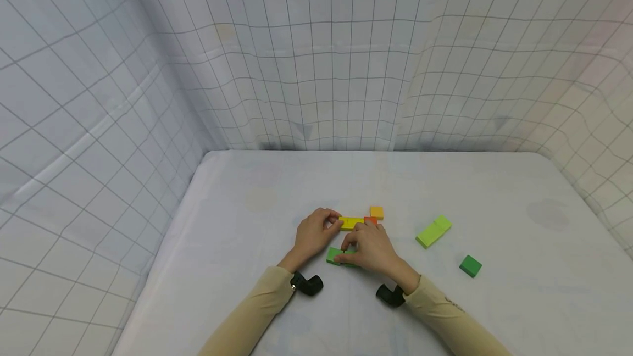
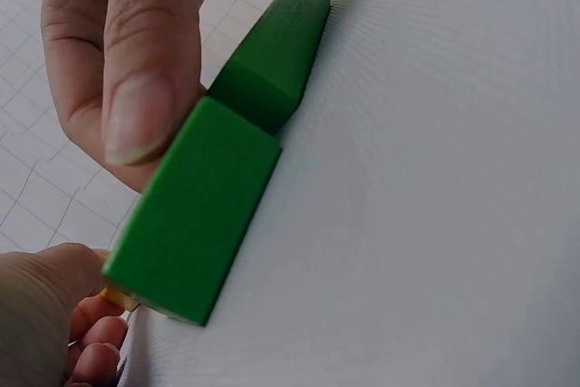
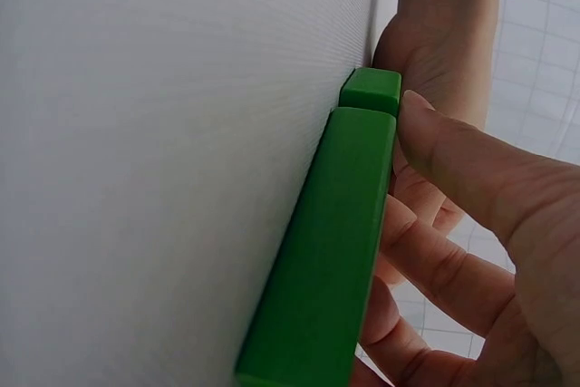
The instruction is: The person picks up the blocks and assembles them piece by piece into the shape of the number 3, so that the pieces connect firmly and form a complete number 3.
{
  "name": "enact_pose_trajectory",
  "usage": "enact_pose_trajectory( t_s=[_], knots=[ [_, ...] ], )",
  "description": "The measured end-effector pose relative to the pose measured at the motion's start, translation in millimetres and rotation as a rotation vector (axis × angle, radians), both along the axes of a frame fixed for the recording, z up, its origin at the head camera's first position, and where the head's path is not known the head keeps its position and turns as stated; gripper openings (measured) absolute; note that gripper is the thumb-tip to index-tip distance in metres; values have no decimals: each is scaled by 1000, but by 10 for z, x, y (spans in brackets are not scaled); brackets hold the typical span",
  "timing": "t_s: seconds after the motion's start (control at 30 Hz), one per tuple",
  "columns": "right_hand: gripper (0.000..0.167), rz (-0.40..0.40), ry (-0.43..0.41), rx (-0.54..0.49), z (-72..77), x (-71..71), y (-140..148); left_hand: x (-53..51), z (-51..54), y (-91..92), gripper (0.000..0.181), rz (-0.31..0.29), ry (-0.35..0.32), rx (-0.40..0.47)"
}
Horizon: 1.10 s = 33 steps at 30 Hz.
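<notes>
the left hand [image 1: 312, 233] pinches the left end of a bright yellow, smooth oblong bar [image 1: 352, 223] between thumb and fingers. the right hand [image 1: 374, 247] is narrow, its thumb and fingers curled at 2 green, smooth rectangular blocks [image 1: 333, 256], which lie end to end on the white cloth-covered table [image 1: 257, 191], nearer the person. a red-orange block [image 1: 370, 220] adjoins the bar's right end; a yellow-orange square block [image 1: 376, 212] lies just behind.

Soft, even light filled the head view, leaving faint shadows on the table [image 1: 470, 180]; behind the table, the sheet [image 1: 316, 59] was darker in patches. Both wrist views looked dimmer, the table's surface smeared into streaks.
</notes>
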State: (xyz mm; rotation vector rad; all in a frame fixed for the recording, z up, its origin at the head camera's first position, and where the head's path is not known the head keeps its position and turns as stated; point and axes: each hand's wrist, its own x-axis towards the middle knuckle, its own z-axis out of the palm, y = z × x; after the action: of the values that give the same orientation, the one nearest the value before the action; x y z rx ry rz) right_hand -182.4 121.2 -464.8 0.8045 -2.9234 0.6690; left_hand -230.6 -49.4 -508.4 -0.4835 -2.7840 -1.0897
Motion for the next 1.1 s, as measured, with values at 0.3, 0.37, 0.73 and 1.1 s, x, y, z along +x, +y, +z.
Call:
enact_pose_trajectory(
  t_s=[0.3,0.37,0.73,1.1],
  knots=[
    [21,-2,-6,-7,-6,-7,6,-11,-11,2,21,2,10,-12],
    [21,-2,-4,-10,-8,-9,7,-14,-12,3,20,3,12,-14],
    [21,-5,12,-5,-19,-15,6,-8,-5,0,21,5,17,-7],
    [18,0,16,-23,21,5,70,-5,-34,-11,20,-10,40,17]
  ],
)
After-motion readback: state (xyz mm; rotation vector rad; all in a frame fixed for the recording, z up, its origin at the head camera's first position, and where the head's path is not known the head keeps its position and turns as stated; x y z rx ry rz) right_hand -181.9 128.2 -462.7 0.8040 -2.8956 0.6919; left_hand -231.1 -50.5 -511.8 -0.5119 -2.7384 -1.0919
